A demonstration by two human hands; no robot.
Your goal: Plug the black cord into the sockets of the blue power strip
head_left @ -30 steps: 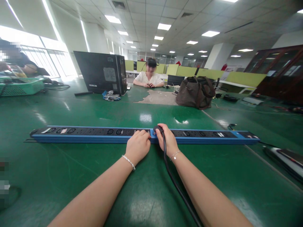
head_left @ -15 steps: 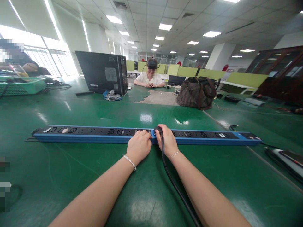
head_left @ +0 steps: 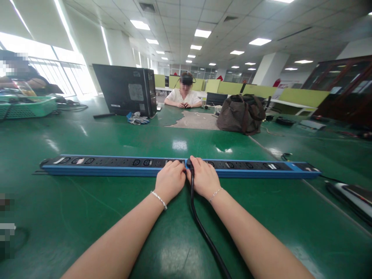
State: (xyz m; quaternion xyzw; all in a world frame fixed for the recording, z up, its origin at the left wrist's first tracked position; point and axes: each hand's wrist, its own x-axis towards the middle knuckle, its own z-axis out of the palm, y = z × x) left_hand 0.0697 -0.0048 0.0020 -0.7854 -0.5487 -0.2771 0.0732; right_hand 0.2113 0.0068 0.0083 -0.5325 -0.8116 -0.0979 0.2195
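Note:
A long blue power strip [head_left: 99, 170] with a black face and several sockets lies across the green table. Near its middle, my left hand [head_left: 170, 179] is closed over the near edge, its fingertips on the socket face. Just beside it, my right hand [head_left: 206, 179] grips a black plug [head_left: 189, 163] low against the strip. Whether the plug's pins sit in a socket is hidden. From the plug a thick black cable [head_left: 200, 226] runs down between my forearms.
Beyond the strip stand a black computer tower [head_left: 124, 89], gloves [head_left: 137, 118] and a brown bag [head_left: 241, 114]. A green basket [head_left: 29, 108] is at far left, a white-and-black device [head_left: 353, 199] at right. Another person [head_left: 183, 97] sits opposite; a second is at far left.
My right hand has shifted slightly left with the plug, which now sits closer to my left hand. The cable has swung left. My left hand has stayed in place.

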